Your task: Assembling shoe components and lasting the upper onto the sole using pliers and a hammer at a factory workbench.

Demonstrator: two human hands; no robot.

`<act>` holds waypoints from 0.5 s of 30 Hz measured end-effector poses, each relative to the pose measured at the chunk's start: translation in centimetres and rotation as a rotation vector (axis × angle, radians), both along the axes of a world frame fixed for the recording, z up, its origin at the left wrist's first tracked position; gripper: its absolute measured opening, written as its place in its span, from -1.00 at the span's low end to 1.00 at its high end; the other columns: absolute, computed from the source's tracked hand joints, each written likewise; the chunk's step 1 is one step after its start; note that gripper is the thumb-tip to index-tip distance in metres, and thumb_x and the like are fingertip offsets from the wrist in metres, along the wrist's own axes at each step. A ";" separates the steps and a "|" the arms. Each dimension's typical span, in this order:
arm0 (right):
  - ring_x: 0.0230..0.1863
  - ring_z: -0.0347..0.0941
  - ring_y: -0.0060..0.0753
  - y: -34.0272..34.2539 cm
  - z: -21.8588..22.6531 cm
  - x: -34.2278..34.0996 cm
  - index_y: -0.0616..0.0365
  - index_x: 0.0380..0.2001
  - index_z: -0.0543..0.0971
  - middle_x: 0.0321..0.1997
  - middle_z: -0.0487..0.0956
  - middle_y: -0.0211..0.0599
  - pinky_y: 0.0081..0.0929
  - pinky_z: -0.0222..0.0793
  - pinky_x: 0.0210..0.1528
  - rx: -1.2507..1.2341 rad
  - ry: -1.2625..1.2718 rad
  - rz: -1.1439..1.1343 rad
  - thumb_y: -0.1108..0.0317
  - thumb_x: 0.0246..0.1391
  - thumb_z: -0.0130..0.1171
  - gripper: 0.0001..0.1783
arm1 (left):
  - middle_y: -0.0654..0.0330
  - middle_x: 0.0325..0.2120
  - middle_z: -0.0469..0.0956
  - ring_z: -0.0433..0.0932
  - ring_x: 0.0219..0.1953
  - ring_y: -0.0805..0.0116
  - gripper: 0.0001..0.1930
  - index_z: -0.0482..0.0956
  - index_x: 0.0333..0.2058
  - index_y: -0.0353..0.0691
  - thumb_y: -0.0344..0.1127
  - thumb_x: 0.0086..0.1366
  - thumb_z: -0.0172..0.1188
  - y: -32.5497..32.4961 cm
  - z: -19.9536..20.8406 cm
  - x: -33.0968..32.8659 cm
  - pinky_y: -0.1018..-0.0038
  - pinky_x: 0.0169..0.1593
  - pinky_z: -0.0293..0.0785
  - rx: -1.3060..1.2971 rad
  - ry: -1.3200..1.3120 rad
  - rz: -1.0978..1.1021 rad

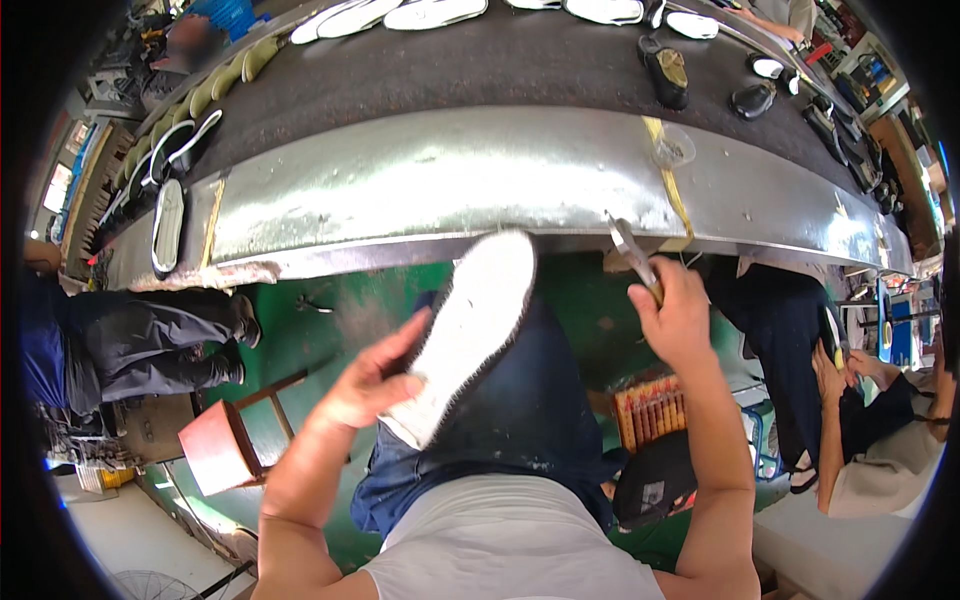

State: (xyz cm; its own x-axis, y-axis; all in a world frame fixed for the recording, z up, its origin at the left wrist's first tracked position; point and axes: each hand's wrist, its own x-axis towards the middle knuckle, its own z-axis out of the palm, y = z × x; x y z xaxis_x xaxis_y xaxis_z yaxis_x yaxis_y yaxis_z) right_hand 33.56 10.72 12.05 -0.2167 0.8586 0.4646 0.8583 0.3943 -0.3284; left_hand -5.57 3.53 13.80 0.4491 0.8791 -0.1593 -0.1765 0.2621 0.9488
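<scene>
My left hand (377, 376) grips a shoe (470, 325) by its lower end. Its white underside faces up, with a dark serrated edge along the right side, and its rounded end reaches up to the front edge of the bench. Closed around the handle of a pair of pliers (632, 255), my right hand (672, 318) is held apart from the shoe. The pliers' metal jaws point up and left over the metal bench edge.
Ahead runs a dark conveyor belt (420, 75) behind a metal ledge (420, 165). White shoe pieces (435, 12) and dark shoes (665, 72) lie on it. A white-lined shoe (168, 225) rests at left. Co-workers sit on both sides; a wooden stool (222, 448) stands lower left.
</scene>
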 end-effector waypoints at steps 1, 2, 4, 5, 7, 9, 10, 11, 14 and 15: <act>-0.24 0.47 0.02 2.1 0.2 0.9 0.20 -0.13 0.48 -0.32 0.54 -0.14 -0.15 0.33 -0.19 0.087 -0.066 -0.017 0.03 0.06 0.30 -0.51 | 0.06 0.28 0.30 0.26 0.30 0.31 -0.21 0.06 0.39 -0.29 -0.47 0.24 0.24 2.7 1.5 0.0 0.39 0.35 0.11 0.030 -0.004 0.015; -0.22 0.47 0.01 4.2 0.7 0.8 0.21 -0.14 0.48 -0.31 0.54 -0.17 -0.13 0.31 -0.13 0.150 -0.076 0.014 0.04 0.02 0.33 -0.50 | 0.03 0.27 0.30 0.26 0.31 0.28 -0.22 0.07 0.38 -0.30 -0.44 0.24 0.25 6.0 2.8 0.0 0.38 0.35 0.12 0.060 -0.006 0.035; -0.19 0.47 -0.02 8.0 0.8 0.9 0.21 -0.15 0.48 -0.27 0.55 -0.17 -0.10 0.29 -0.06 0.171 -0.118 0.061 0.07 -0.01 0.35 -0.50 | 0.01 0.26 0.31 0.32 0.27 0.28 -0.24 0.09 0.38 -0.30 -0.40 0.26 0.23 14.3 4.8 0.7 0.41 0.31 0.20 0.157 0.190 0.036; -0.19 0.47 -0.02 9.4 0.6 0.7 0.21 -0.15 0.48 -0.27 0.55 -0.17 -0.10 0.29 -0.06 0.182 -0.113 0.062 0.07 -0.01 0.35 -0.50 | 0.01 0.24 0.34 0.34 0.25 0.29 -0.25 0.10 0.37 -0.31 -0.38 0.26 0.23 18.6 5.9 1.9 0.43 0.28 0.24 0.212 0.286 0.062; -0.15 0.45 0.00 12.3 -0.1 0.1 0.21 -0.14 0.48 -0.20 0.56 -0.15 -0.10 0.28 -0.02 0.196 -0.112 0.080 0.10 -0.04 0.38 -0.49 | 0.02 0.24 0.34 0.41 0.19 0.26 -0.27 0.13 0.37 -0.28 -0.33 0.27 0.22 26.9 7.4 4.7 0.44 0.23 0.31 0.354 0.529 0.084; -0.13 0.45 0.01 13.7 -1.0 -0.5 0.21 -0.15 0.48 -0.18 0.56 -0.14 -0.10 0.27 -0.01 0.155 -0.080 0.066 0.10 -0.05 0.38 -0.49 | 0.03 0.30 0.25 0.41 0.20 0.13 -0.29 0.14 0.37 -0.16 -0.27 0.29 0.19 34.0 7.1 7.0 0.33 0.21 0.34 0.672 0.976 0.154; -0.12 0.44 0.02 13.7 -1.5 -0.6 0.21 -0.15 0.48 -0.17 0.55 -0.13 -0.09 0.27 0.01 0.095 -0.055 0.043 0.11 -0.06 0.39 -0.49 | 0.05 0.34 0.18 0.37 0.24 0.05 -0.29 0.13 0.38 -0.08 -0.25 0.29 0.18 36.9 6.4 8.3 0.23 0.22 0.33 0.896 1.268 0.221; -0.11 0.43 0.05 13.8 -1.5 -0.6 0.21 -0.15 0.48 -0.17 0.55 -0.12 -0.10 0.26 0.01 0.060 0.002 0.033 0.10 -0.07 0.40 -0.48 | 0.04 0.34 0.14 0.28 0.28 -0.04 -0.29 0.14 0.37 -0.05 -0.23 0.28 0.19 39.2 5.7 9.4 0.12 0.25 0.28 1.080 1.489 0.170; -0.12 0.43 0.03 14.0 -0.9 -0.7 0.20 -0.15 0.48 -0.18 0.55 -0.14 -0.09 0.25 0.00 0.015 -0.002 0.016 0.09 -0.08 0.40 -0.48 | 0.13 0.39 0.05 0.02 0.38 -0.27 -0.36 0.14 0.35 -0.01 -0.21 0.33 0.12 45.2 0.6 10.9 -0.17 0.27 0.15 1.292 1.689 -0.098; -0.12 0.43 0.03 14.2 -1.0 -0.4 0.20 -0.15 0.48 -0.18 0.55 -0.14 -0.09 0.25 0.00 0.018 -0.002 0.006 0.09 -0.08 0.40 -0.48 | 0.11 0.38 0.08 0.07 0.37 -0.22 -0.38 0.15 0.34 -0.03 -0.21 0.34 0.10 45.6 0.1 11.5 -0.11 0.28 0.19 1.330 1.748 -0.113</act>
